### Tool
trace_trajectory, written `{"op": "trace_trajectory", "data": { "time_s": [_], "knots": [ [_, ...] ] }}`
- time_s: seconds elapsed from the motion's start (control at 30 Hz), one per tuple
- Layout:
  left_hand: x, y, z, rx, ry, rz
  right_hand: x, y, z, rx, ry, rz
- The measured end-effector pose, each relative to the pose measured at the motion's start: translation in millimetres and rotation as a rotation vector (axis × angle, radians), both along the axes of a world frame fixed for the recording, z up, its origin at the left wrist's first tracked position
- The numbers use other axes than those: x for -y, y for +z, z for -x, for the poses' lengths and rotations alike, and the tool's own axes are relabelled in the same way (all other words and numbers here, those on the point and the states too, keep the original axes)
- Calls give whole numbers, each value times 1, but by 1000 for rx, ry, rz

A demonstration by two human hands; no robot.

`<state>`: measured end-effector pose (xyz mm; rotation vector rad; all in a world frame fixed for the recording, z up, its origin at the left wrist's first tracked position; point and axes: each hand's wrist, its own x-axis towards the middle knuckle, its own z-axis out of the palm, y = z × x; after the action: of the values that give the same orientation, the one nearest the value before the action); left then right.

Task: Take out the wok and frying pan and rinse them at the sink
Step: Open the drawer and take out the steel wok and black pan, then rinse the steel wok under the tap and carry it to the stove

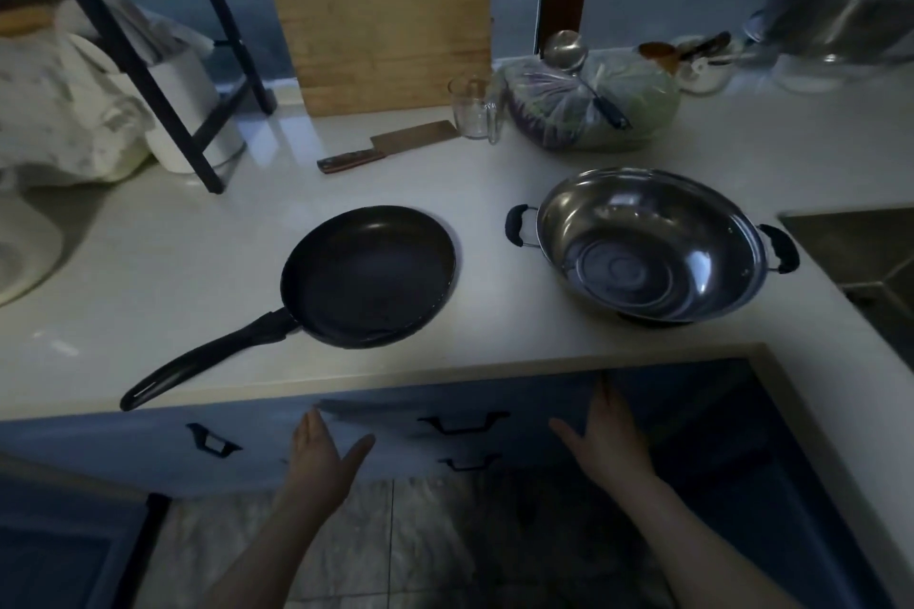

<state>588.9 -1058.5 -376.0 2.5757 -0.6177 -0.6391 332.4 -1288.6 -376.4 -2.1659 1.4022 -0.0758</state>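
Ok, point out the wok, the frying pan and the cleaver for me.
wok (643,257): head view, on the shiny inner bowl.
frying pan (368,274): head view, on the dark cooking surface.
cleaver (418,136): head view, on the flat of the blade.

Frying pan (368,276) on bench (163,272), left of wok (652,245), apart. Knife (388,146) behind pan; cutting board (381,17) behind knife. Glass (474,108) right of knife, bag (593,106) beyond it. Sink (863,257) right of wok.
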Motion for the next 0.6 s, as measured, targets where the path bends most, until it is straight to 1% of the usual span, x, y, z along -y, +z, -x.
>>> {"op": "trace_trajectory", "data": {
  "time_s": [0.13,0.2,0.3,0.37,0.47,0.6],
  "knots": [
    [3,2,5,17,-30,-15,12,-4,0,5,36,-31],
    [3,5,9,19,-50,-10,19,-7,2,11,47,-76],
    [5,14,18,39,-122,6,30,-5,7,-32,97,-148],
    [7,24,28,37,-179,27,34,0,12,-35,104,-204],
    [16,48,53,36,-299,98,20,21,24,-16,135,-193],
    [50,81,77,89,-478,188,0,57,58,108,129,-159]
  ]
}}
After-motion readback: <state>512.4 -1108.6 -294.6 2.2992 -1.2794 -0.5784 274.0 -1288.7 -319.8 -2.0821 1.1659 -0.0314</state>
